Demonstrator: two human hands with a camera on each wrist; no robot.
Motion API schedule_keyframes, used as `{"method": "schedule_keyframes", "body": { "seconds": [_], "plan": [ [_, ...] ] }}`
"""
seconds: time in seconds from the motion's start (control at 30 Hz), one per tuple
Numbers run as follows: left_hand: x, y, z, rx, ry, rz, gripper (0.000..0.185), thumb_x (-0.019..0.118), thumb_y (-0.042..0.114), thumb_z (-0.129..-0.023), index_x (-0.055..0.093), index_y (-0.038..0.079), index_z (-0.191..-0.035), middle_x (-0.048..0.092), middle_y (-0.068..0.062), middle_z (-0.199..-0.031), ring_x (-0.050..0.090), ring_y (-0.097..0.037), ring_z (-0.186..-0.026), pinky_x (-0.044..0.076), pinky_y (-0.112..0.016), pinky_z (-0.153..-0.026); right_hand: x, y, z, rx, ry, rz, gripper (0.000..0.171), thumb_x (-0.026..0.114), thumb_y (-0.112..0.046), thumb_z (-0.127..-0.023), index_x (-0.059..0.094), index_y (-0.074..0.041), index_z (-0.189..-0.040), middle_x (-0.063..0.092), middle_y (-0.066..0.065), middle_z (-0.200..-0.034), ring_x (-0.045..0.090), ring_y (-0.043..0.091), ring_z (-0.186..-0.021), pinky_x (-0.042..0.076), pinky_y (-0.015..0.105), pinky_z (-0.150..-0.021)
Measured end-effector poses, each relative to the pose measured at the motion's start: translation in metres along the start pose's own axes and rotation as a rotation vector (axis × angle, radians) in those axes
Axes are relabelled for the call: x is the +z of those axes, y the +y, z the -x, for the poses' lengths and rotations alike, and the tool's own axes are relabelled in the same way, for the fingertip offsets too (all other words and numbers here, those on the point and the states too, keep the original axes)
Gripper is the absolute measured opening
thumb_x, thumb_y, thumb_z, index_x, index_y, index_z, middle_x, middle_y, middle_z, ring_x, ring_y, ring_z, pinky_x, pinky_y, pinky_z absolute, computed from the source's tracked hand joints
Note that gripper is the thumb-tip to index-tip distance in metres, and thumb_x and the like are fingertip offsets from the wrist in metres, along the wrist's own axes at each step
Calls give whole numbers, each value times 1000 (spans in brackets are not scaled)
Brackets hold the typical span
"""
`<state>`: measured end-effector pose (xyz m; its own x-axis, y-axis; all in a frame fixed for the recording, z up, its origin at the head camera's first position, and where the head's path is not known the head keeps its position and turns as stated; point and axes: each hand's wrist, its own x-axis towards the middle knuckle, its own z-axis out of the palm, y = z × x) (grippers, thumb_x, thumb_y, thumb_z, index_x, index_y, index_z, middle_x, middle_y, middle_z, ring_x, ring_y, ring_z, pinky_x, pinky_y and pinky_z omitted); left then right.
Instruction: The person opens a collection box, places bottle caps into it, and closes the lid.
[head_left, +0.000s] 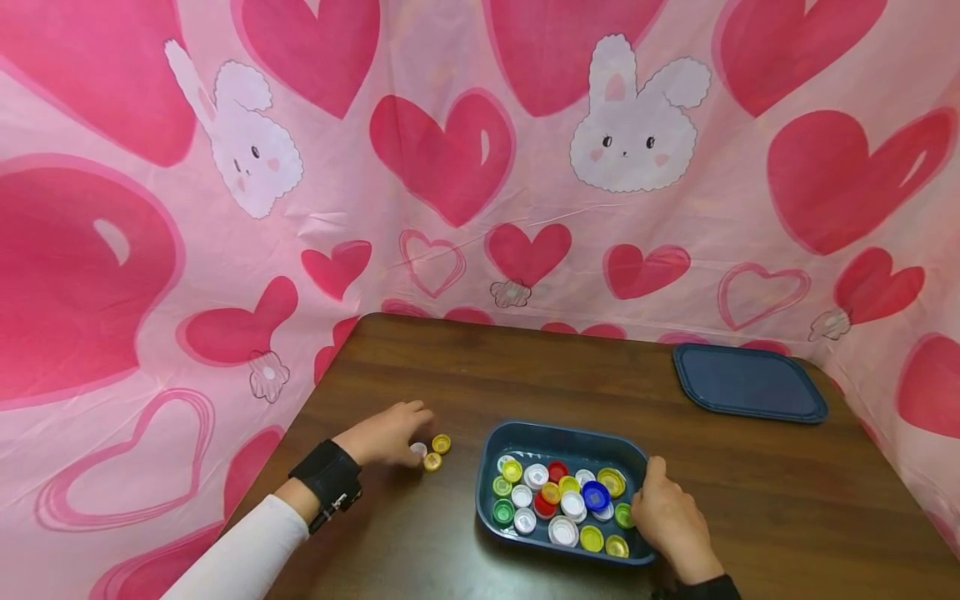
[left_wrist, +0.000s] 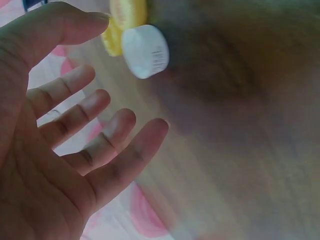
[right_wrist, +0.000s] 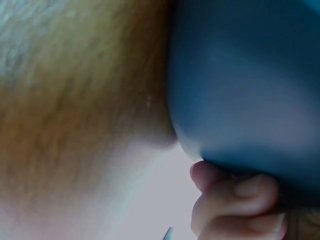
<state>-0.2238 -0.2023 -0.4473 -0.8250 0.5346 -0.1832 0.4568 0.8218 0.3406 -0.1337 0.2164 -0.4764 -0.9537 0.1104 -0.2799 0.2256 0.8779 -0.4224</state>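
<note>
My left hand is over the table beside a small group of bottle caps, its fingers spread with nothing between them. In the left wrist view a white cap lies just past the thumb tip, against the yellow caps. From the head view, two yellow caps sit just right of the fingers. My right hand grips the right end of a dark blue box, thumb over the rim and fingers curled under its outer wall. Inside the box are several white, yellow, green, red and blue caps.
A flat dark blue lid lies at the back right of the brown wooden table. Pink cloth printed with hearts and rabbits hangs behind the table and along both sides.
</note>
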Motion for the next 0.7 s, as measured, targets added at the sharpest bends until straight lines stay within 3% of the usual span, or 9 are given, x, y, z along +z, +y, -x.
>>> {"method": "schedule_keyframes", "body": {
  "seconds": [0.33, 0.7],
  "plan": [
    [13, -4, 5, 24, 50, -19, 42, 84, 18, -73, 67, 10, -110, 59, -2, -103, 52, -19, -93, 51, -40, -81, -2, -2, -1, 31, -37, -3, 38, 55, -13, -94, 37, 7, -121, 61, 22, -89, 59, 32, -73, 50, 49, -63],
    [22, -2, -2, -58, 30, -28, 36, 86, 15, -72, 68, 15, -103, 58, 3, -98, 54, -18, -90, 53, -40, -82, 0, 0, 3, -26, 24, 0, 32, 53, -12, -93, 38, 6, -115, 63, 25, -87, 62, 38, -74, 49, 52, -62]
  ]
}}
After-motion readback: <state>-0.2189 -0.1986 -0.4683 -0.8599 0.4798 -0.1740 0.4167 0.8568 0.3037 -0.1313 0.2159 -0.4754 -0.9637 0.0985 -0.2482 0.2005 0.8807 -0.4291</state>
